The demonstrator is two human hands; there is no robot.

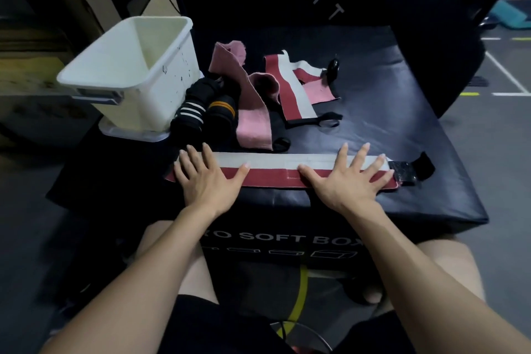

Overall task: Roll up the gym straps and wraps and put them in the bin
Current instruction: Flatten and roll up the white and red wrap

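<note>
While both hands, left hand (205, 178) and right hand (349, 181), are pressing the red-and-white wrap (275, 168) flat (fingers spread), I'd be rolling tight from one end.

One bin (149, 75), five wraps (two already rolled).

Both my forearms reached forward, bare. My left hand (205, 178) lay flat, palm down, fingers spread. My right hand (349, 178) lay likewise, fingers splayed and straight.
</note>
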